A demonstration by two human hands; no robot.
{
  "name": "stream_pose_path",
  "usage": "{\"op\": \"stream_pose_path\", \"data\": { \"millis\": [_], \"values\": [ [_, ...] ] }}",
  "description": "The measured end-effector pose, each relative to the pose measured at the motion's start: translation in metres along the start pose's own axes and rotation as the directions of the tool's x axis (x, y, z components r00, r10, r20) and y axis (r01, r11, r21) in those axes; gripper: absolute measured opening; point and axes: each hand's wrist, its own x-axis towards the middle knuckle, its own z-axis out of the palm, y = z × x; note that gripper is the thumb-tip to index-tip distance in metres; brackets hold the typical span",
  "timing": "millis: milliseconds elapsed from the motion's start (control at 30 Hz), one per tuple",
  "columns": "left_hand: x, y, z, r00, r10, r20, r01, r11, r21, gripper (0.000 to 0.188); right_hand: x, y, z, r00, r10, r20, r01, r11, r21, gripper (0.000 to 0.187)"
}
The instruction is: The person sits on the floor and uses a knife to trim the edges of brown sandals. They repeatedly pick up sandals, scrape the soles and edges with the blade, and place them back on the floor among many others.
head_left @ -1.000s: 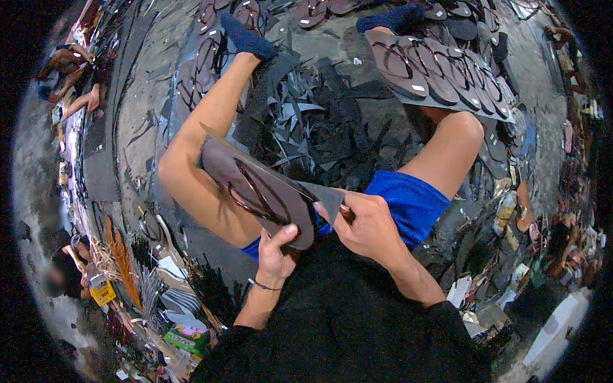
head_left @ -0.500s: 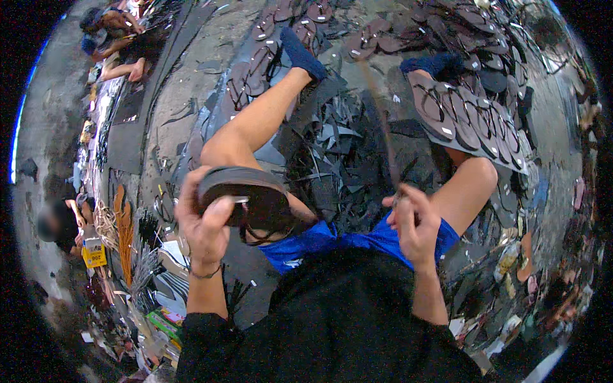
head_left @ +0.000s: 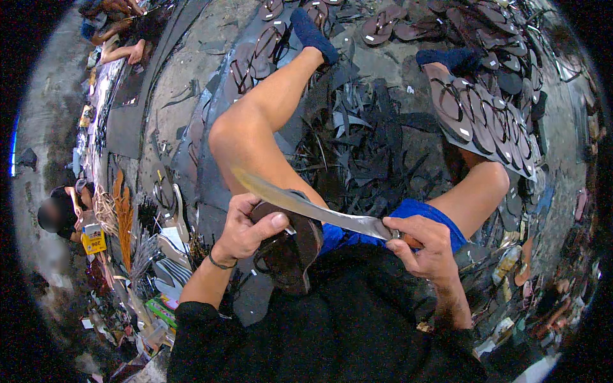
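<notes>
My left hand (head_left: 248, 231) is closed on a dark brown flip-flop (head_left: 285, 255), its thumb pressed on the footbed near a small white label. The sole tilts down toward my lap. In my right hand (head_left: 423, 246) is the handle of a long curved knife (head_left: 319, 213), its fingers wrapped round it. The blade reaches leftward across my body and lies at the flip-flop's upper edge; whether it touches the sole I cannot tell. Its tip ends beside my left knee.
Dark rubber offcuts (head_left: 357, 147) cover the floor between my legs. A row of flip-flops (head_left: 485, 121) lies on a sheet at right, with more beyond my feet. Orange strips (head_left: 123, 223) and straps lie at left. Two other people sit at the left side.
The knife has swung from pointing away from me, blurred, to lying across my body at the flip-flop. My left hand has moved right and nearer my lap, turning the flip-flop.
</notes>
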Motion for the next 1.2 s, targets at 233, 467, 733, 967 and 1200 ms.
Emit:
{"op": "stream_pose_path", "data": {
  "millis": [233, 467, 733, 967, 1200],
  "values": [
    [0.008, 0.002, 0.014, 0.992, -0.011, 0.126, 0.030, 0.988, -0.151, 0.034, 0.042, -0.029, -0.014, 0.991, -0.018, 0.135, 0.018, 1.000, -0.002, 0.026],
    [0.007, 0.040, -0.003, 0.943, 0.312, -0.115, -0.287, 0.938, 0.194, 0.034, 0.074, -0.031, 0.005, 0.980, 0.178, -0.087, -0.135, 0.920, 0.368, 0.029],
    [0.015, -0.041, 0.070, 0.922, -0.104, -0.373, -0.081, 0.889, -0.450, 0.056, 0.070, 0.006, 0.049, 0.859, 0.501, -0.102, -0.197, 0.508, 0.838, 0.034],
    [0.037, -0.026, 0.045, 0.990, 0.102, -0.102, -0.135, 0.903, -0.407, 0.050, 0.042, 0.008, 0.042, 0.953, 0.296, 0.065, -0.278, 0.769, 0.575, 0.030],
    [0.040, 0.028, 0.032, 0.914, 0.098, -0.395, -0.182, 0.966, -0.181, 0.027, 0.004, -0.009, 0.049, 0.906, 0.302, -0.296, -0.184, 0.912, 0.367, 0.030]
  ]
}}
